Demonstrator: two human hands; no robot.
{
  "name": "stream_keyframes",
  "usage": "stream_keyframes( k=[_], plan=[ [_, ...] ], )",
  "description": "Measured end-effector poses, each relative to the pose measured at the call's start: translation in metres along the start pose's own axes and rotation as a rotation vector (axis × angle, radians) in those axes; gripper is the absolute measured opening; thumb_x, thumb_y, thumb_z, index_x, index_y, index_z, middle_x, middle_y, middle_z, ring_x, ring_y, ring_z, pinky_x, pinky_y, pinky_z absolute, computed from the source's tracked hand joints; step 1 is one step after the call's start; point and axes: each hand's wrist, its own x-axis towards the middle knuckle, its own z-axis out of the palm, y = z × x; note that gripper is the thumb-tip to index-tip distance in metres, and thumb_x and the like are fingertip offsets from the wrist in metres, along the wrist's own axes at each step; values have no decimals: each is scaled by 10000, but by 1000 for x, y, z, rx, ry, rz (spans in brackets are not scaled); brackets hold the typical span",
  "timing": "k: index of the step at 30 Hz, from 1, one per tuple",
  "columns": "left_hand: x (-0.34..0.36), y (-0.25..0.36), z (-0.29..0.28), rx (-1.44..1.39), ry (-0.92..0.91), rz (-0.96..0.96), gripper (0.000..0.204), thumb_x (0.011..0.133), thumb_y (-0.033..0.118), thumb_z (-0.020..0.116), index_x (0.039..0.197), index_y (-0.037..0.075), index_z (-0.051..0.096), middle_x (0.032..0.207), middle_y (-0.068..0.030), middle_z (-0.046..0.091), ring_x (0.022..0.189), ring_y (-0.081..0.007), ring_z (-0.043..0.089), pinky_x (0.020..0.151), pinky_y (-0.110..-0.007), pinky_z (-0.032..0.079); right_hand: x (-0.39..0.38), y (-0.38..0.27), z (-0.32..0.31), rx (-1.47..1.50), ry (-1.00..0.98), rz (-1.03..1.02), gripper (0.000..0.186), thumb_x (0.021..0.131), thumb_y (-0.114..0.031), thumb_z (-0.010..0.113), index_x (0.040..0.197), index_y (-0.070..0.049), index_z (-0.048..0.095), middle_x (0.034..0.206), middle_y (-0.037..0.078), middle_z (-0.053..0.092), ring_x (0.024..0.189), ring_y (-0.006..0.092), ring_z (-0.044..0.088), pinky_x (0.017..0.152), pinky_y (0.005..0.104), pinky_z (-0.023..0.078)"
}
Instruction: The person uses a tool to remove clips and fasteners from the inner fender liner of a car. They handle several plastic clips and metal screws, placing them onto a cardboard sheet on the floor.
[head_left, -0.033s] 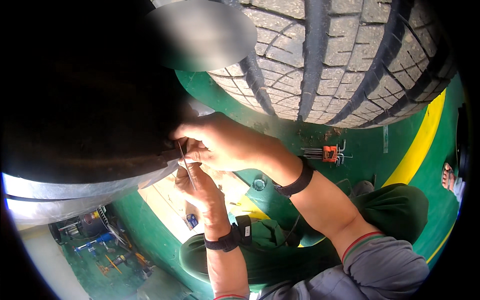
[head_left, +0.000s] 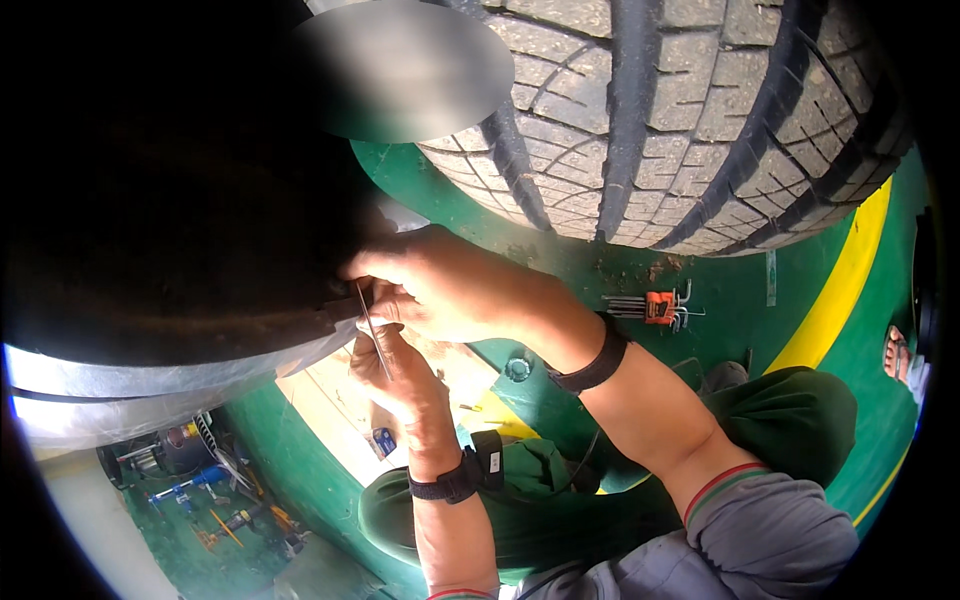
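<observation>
My left hand [head_left: 402,372] is closed, with a thin dark metal rod [head_left: 372,332] held along its fingers. The rod rises past the fingertips of my right hand [head_left: 440,285]. That right hand reaches in from the right, thumb and fingers bent together at the edge of a dark, curved vehicle panel [head_left: 200,345]. What its fingers grip is hidden in deep shadow. Both hands meet closely below this edge, where the pale silvery outer skin [head_left: 250,375] of the panel curves away to the left.
A large treaded tyre [head_left: 680,120] fills the top right. A hex key set [head_left: 655,307] in an orange holder lies on the green floor beneath it. Tools, including a blue one [head_left: 190,483], lie lower left. Cardboard [head_left: 325,415] is under my hands; someone's sandalled foot [head_left: 895,352] shows far right.
</observation>
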Motion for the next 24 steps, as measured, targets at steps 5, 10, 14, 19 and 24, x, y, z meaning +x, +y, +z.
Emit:
stream_keyframes(
  k=[5,10,14,19,24],
  plan=[
    [-1,10,4,103,72,-75,407,976,301,576,795,-51,673,738,-43,664,735,-106,561,726,-271,430,6,16,9,-192,105,-107,294,907,-126,638,1194,-63,631,927,159,697,798,313,680,688,385,545],
    [1,3,4,86,72,-21,499,979,398,564,759,-38,666,699,-37,649,722,-106,553,707,-283,429,20,19,7,-99,92,-145,145,886,-93,622,1000,-6,646,947,175,708,884,347,687,757,410,562],
    [3,-7,-6,90,20,-75,601,944,550,574,856,-39,654,808,-56,651,760,-120,554,722,-285,436,29,15,13,-78,154,-87,122,878,-84,603,932,-13,686,927,160,721,850,346,695,764,403,567],
    [3,-5,-6,84,28,-67,595,952,537,571,792,-33,631,766,-45,632,717,-112,533,702,-279,425,40,12,21,126,290,8,133,855,-71,591,837,-4,704,877,181,717,821,351,695,757,407,568],
    [1,-1,-2,127,18,0,579,969,516,557,776,-25,635,750,-36,636,701,-112,539,694,-266,433,51,11,23,180,331,307,189,805,-169,647,728,-3,693,776,219,682,737,380,670,685,441,538]
  ],
)
